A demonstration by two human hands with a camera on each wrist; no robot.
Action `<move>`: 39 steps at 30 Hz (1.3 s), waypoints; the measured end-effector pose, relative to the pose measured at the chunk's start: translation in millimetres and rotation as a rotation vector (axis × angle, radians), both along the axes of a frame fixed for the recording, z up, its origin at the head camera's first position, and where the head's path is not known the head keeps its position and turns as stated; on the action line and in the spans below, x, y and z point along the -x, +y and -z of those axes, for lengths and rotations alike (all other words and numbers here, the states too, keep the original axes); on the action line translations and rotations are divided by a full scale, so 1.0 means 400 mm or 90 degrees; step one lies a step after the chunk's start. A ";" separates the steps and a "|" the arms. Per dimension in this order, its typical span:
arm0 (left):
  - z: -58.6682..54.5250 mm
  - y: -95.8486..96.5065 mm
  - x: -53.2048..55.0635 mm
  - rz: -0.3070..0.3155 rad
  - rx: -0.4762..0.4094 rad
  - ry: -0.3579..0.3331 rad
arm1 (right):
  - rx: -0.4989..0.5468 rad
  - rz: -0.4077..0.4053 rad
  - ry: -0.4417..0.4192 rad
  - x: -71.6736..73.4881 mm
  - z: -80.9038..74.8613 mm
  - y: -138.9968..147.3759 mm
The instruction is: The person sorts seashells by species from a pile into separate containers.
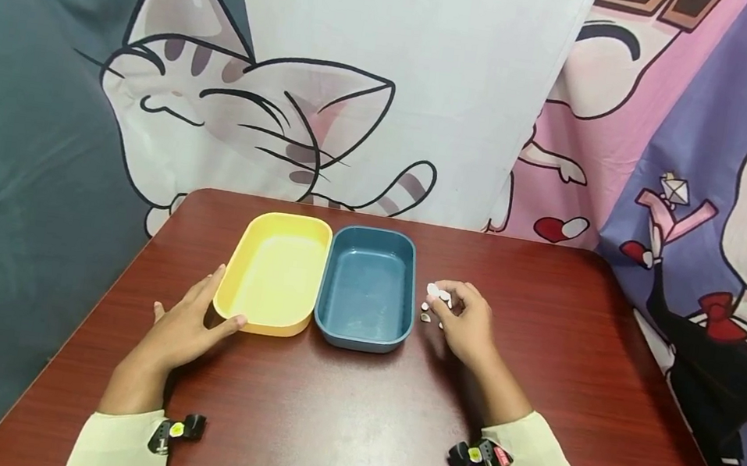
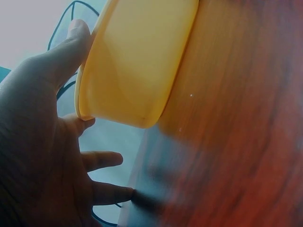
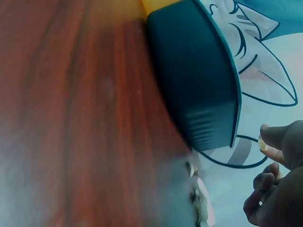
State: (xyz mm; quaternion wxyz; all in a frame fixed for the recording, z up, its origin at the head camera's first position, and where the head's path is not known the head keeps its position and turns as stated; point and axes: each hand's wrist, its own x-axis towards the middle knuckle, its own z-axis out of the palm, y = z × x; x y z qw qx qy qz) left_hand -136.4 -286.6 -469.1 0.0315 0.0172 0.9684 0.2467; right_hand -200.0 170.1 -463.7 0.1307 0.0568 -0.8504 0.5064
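My right hand (image 1: 470, 328) pinches a small white shell-like piece (image 3: 262, 143) between thumb and index finger. Its other fingers are bent in the right wrist view. Under and beside this hand lie several small pieces, white and greyish, among them a grey-white one (image 1: 425, 318); the hand partly hides them. My left hand (image 1: 187, 330) touches the yellow tray (image 1: 272, 328) at its near left corner, fingers spread. The thumb lies at the rim, and two fingers stretch out past the tray in the left wrist view.
A dark blue tray (image 1: 359, 341) stands right beside the yellow one, between it and the small pieces. Both trays sit on a reddish-brown wooden table (image 1: 349, 419). Behind the table hangs a cloth (image 1: 492, 83) with cartoon figures.
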 end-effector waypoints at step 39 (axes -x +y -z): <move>-0.001 0.007 0.000 0.000 -0.014 -0.010 | -0.027 0.053 -0.011 0.026 -0.008 -0.092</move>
